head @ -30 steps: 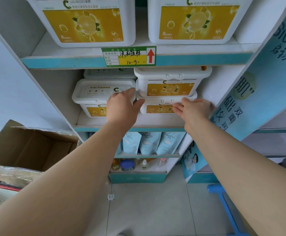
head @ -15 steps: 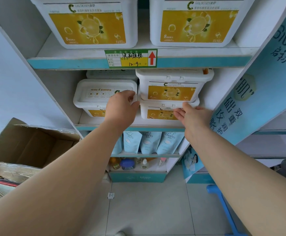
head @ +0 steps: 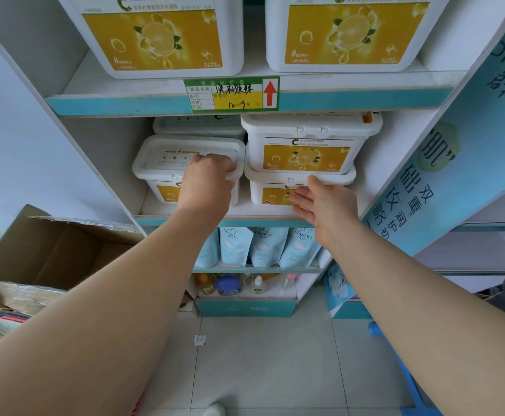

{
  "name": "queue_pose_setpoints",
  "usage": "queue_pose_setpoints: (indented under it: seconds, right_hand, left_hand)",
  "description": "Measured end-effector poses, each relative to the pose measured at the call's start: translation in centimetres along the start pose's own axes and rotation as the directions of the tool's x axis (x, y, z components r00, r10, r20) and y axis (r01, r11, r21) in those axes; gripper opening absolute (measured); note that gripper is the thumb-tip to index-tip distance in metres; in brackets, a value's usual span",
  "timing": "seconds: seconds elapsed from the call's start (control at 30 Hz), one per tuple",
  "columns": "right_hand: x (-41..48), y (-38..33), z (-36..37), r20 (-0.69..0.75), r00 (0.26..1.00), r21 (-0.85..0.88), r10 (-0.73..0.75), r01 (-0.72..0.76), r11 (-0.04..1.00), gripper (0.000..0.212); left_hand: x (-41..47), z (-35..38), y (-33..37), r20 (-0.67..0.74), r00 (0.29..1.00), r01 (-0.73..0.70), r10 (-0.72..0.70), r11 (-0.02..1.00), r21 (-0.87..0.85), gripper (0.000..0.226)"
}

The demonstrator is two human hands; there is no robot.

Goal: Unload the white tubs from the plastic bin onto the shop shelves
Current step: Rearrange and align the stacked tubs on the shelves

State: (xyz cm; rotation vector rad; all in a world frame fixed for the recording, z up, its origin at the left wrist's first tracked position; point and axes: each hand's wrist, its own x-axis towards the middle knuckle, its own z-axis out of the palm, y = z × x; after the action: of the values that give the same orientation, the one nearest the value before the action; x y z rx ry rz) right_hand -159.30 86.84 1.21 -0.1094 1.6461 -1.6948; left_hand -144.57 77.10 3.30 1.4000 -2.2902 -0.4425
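left hand (head: 207, 180): curled over near rim of left tub (head: 167, 163), long axis left-right
right hand (head: 324, 205): open flat, holding nothing, touching lower right tub (head: 270, 190)

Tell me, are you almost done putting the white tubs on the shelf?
Several tubs already sit on the middle shelf, including a stack of two on the right. The left hand grips the front rim of the left tub; the right hand is open beside the stack's bottom tub. The bin's inside is out of view, so what's left is unknown.
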Motion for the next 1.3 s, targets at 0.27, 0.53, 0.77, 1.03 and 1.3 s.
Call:
queue_pose_setpoints:
  seconds: [0.27,0.53,0.77,1.03,1.3]
  right_hand:
    - [-0.1,0.1,-0.5,0.033,0.999,-0.009,-0.027,0.028,1.000,0.013]
    - [-0.1,0.9,-2.6,0.030,0.902,-0.486,-0.431,0.390,0.782,0.017]
    - [-0.6,1.0,-2.5,0.081,0.925,-0.439,-0.371,0.367,0.820,0.016]
    - [0.0,0.6,0.2,0.051,0.999,-0.052,-0.014,0.016,0.999,0.022]
    - [0.1,0.3,-0.1,0.092,0.996,-0.078,0.006,0.001,0.997,0.018]
  left_hand:
    - [-0.4,0.2,-0.4,-0.016,1.000,-0.015,0.014,0.999,-0.046,0.020]
    - [-1.5,0.6,-1.3,-0.101,0.991,-0.089,0.086,0.996,-0.025,0.034]
    - [-2.5,0.9,-2.5,-0.260,0.965,-0.031,0.008,0.996,-0.085,0.028]
    - [-2.0,1.0,-1.8,-0.205,0.978,0.034,-0.043,0.998,-0.049,0.027]
    - [-1.8,0.8,-1.7,-0.163,0.986,0.042,-0.041,0.999,0.003,0.026]
